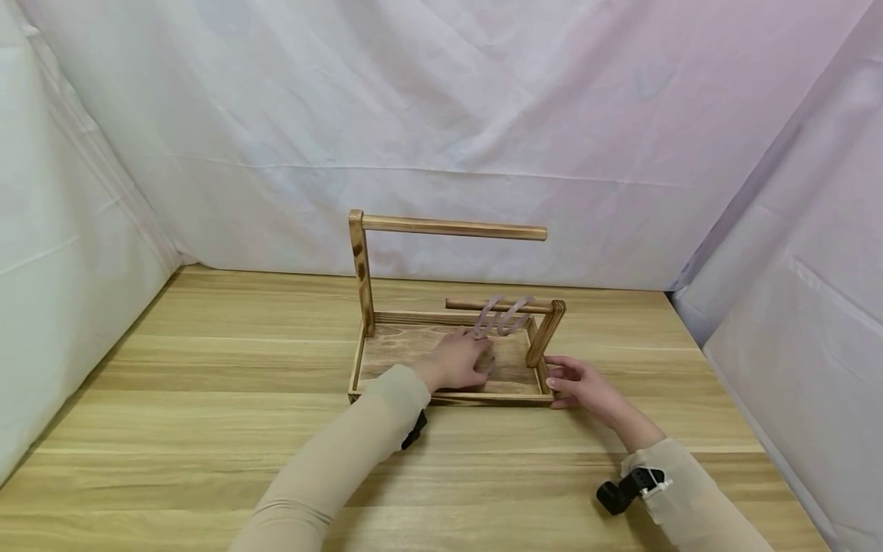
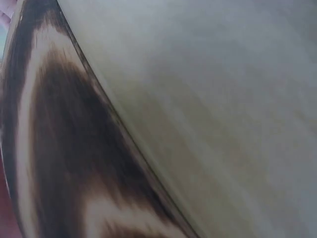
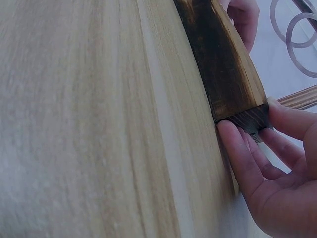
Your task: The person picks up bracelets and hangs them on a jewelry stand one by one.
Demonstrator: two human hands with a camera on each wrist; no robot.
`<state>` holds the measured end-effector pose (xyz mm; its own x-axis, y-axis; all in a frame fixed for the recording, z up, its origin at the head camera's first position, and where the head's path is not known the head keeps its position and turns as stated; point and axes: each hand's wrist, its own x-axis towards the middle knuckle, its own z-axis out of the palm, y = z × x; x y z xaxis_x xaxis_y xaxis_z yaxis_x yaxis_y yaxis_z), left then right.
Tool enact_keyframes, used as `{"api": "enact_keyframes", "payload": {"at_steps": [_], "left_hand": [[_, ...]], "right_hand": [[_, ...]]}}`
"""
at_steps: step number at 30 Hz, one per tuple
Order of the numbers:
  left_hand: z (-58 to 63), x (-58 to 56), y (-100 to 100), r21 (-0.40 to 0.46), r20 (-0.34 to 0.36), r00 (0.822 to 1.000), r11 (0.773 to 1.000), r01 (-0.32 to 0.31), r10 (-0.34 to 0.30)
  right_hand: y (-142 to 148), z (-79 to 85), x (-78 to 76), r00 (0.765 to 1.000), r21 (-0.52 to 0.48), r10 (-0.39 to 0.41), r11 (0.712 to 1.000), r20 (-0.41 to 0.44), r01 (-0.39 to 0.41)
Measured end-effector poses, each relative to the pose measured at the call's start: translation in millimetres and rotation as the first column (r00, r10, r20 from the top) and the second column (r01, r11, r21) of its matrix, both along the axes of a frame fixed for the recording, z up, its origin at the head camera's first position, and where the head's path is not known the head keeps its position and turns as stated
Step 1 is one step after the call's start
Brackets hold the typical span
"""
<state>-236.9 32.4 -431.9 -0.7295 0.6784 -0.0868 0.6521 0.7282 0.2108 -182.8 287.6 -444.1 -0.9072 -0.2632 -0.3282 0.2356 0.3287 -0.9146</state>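
A wooden stand has a shallow tray (image 1: pixel 513 399) with an upright post and bar at each end. My left hand (image 1: pixel 461 359) reaches down into the tray, thumb and fingers spread around a small translucent curved piece (image 1: pixel 491 366). I cannot tell whether it holds that piece. Two translucent pinkish rings (image 1: pixel 512 316) hang on the lower bar (image 1: pixel 464 304), just beyond the left fingertips. My right hand (image 1: pixel 582 389) grips the tray's front right corner. In the right wrist view its thumb and fingers pinch that dark-stained corner (image 3: pixel 245 119).
The higher bar (image 1: pixel 455 227) extends from the tall left post (image 1: pixel 361 272) above the tray. The stand rests on a wood-grain table (image 1: pixel 228 429). White cloth (image 1: pixel 441 100) hangs behind and along both sides. Small black cameras (image 1: pixel 631 491) are strapped to the wrists.
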Motion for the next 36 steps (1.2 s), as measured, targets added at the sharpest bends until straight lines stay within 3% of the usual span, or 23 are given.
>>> {"api": "enact_keyframes", "payload": {"at_steps": [5, 10, 19, 27, 36], "left_hand": [[0.7, -0.1, -7.2, 0.028, -0.02, 1.0, 1.0, -0.001, 0.001], [3.7, 0.2, -13.7, 0.068, 0.018, 0.999, 0.997, -0.046, 0.044], [8.6, -1.7, -24.0, 0.064, 0.055, 0.995, 0.994, -0.088, 0.085], [10.5, -2.9, -31.9, 0.13, 0.032, 0.995, 0.987, -0.095, 0.092], [12.7, -4.7, -41.3, 0.195, 0.124, 0.982, 0.967, -0.164, 0.142]], "right_hand": [[-0.1, 0.3, 0.0, 1.0, -0.005, 0.002, 1.0, 0.005, -0.002], [0.7, -0.2, -0.1, 1.0, -0.006, -0.003, 1.0, 0.007, 0.003], [-0.1, -0.1, 0.3, 1.0, -0.003, -0.001, 1.0, 0.008, 0.001], [-1.6, 2.4, 0.8, 1.0, 0.0, 0.002, 1.0, 0.01, -0.002], [-1.7, 2.9, 1.4, 1.0, 0.006, -0.002, 1.0, 0.009, 0.002]]}}
